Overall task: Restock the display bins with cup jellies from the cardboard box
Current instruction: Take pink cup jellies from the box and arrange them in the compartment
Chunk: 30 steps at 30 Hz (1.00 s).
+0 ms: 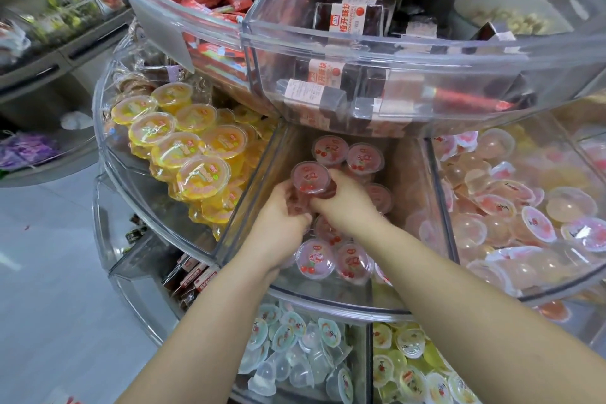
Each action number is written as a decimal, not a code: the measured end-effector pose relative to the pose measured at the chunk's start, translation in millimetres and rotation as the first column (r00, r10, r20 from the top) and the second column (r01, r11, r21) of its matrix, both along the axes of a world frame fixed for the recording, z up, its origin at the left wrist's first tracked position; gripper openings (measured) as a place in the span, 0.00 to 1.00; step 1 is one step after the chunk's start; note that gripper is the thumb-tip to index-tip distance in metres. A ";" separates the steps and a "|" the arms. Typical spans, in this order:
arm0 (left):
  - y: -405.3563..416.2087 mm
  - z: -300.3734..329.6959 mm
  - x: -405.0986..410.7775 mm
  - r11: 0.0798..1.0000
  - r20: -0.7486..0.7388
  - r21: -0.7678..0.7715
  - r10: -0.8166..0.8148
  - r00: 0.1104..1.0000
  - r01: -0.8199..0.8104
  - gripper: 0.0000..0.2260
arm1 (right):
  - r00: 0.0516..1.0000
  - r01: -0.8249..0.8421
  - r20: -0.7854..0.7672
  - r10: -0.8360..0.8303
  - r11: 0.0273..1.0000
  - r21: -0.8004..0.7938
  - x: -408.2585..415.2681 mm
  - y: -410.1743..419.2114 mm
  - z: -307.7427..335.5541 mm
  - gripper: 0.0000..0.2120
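Note:
Both my hands reach into the middle compartment of a clear plastic display bin (347, 302). My left hand (278, 216) and my right hand (344, 203) together grip a red cherry cup jelly (311, 178), held upright above the pile. Several more red cherry cup jellies (316, 258) lie in the same compartment, some in a row at the back (330, 150). The cardboard box is out of view.
Yellow cup jellies (183, 147) fill the compartment to the left, pale pink ones (511, 207) the one to the right. An upper tier (377, 52) of packaged snacks overhangs the bin. A lower tier holds clear and yellow jellies (295, 361). Grey floor lies at left.

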<state>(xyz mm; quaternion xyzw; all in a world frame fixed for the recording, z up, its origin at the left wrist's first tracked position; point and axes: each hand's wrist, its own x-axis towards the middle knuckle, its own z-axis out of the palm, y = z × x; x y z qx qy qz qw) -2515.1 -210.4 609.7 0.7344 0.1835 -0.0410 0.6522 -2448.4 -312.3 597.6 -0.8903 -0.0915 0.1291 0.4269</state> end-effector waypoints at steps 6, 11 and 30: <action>1.1 4.1 16.2 0.995 -0.024 -0.100 -0.023 0.999 0.020 0.29 | 0.982 0.185 0.033 -0.186 0.982 0.024 3.7 16.8 -9.7 0.12; -3.0 4.4 11.4 0.992 -0.060 -0.124 -0.034 0.998 0.026 0.24 | 0.983 0.183 -0.025 -0.183 0.983 0.011 2.4 13.9 -8.6 0.20; 132.1 -164.1 -339.4 0.580 -0.077 0.099 0.815 0.575 -0.809 0.16 | 0.548 -0.499 -0.488 0.679 0.734 0.461 -275.9 133.5 -97.2 0.08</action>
